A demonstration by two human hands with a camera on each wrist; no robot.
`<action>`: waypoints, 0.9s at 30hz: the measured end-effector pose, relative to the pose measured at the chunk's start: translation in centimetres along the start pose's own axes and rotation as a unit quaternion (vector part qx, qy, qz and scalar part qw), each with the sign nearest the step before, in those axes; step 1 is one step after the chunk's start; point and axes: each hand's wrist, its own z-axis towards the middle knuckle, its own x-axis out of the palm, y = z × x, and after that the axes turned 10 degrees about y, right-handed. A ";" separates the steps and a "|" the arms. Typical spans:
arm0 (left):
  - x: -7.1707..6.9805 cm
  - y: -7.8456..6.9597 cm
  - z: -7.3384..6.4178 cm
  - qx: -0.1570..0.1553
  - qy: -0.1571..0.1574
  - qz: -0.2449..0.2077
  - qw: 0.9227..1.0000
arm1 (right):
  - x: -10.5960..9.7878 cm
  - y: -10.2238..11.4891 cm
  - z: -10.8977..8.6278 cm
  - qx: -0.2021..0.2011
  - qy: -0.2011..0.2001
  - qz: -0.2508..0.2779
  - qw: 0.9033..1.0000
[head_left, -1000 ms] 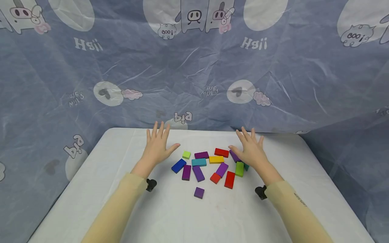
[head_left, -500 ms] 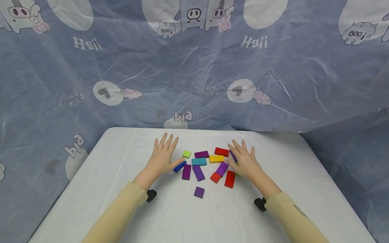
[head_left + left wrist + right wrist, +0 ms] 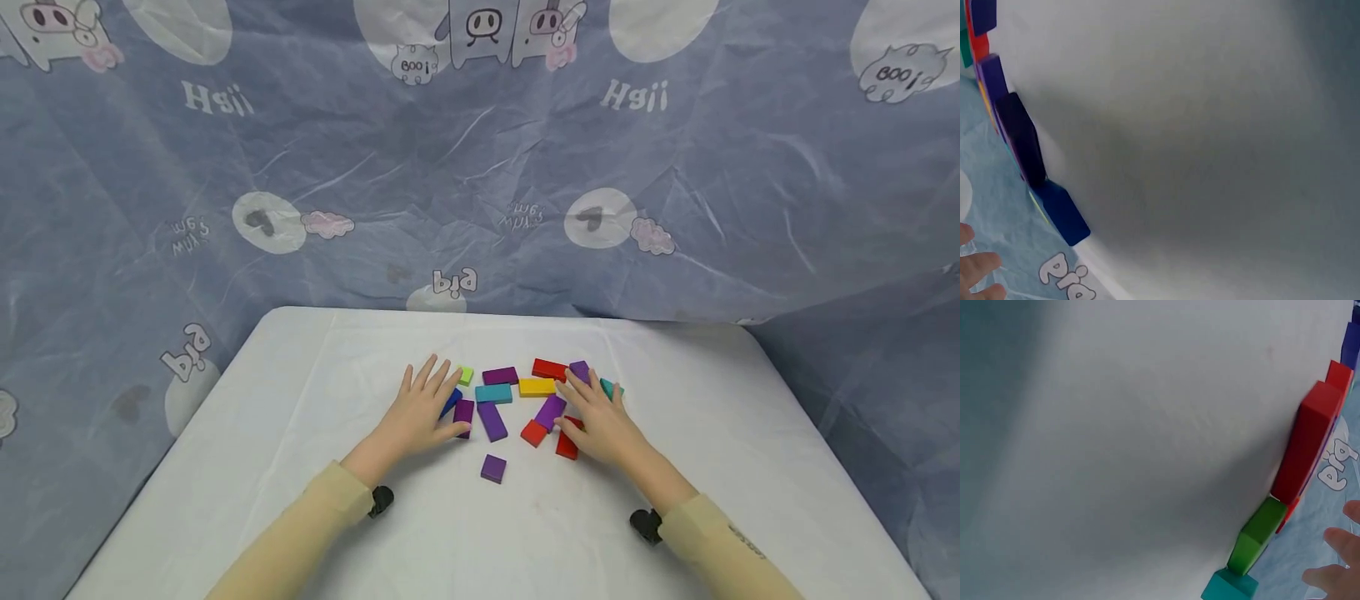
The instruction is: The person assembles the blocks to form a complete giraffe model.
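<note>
My left hand (image 3: 414, 418) hovers, fingers spread, over the left side of a group of coloured blocks. Beneath it lie a blue block (image 3: 451, 403), partly hidden, and a dark purple block (image 3: 464, 410) beside the thumb. My right hand (image 3: 609, 432) is spread over the right side, near a long red block (image 3: 566, 446) that it partly covers. A green block (image 3: 1257, 534) shows in the right wrist view next to a teal block (image 3: 1230, 586); the hand hides the green one from the head view. Neither hand holds anything.
Between the hands lie a light blue block (image 3: 493, 393), a yellow block (image 3: 536, 387), a violet block (image 3: 492, 422) and a small red block (image 3: 533, 432). One small purple block (image 3: 493, 468) sits nearer on the white table (image 3: 555, 542). A patterned blue cloth (image 3: 420, 167) hangs behind.
Both hands have come down and nearer to the body, and the left has also shifted right, over the blocks' edges. Fingers stay spread. The blocks look unmoved.
</note>
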 end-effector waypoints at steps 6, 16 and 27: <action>0.6 -1.1 0.5 0.024 0.033 -0.027 0.999 | 0.4 0.2 0.0 -0.019 0.020 0.005 1.000; 1.6 -1.8 2.1 0.064 0.056 -0.026 0.996 | 0.8 0.3 0.8 -0.034 0.035 0.006 0.999; 1.2 -2.0 3.6 0.122 0.045 -0.006 0.992 | 0.6 0.8 1.5 -0.061 0.023 -0.010 0.998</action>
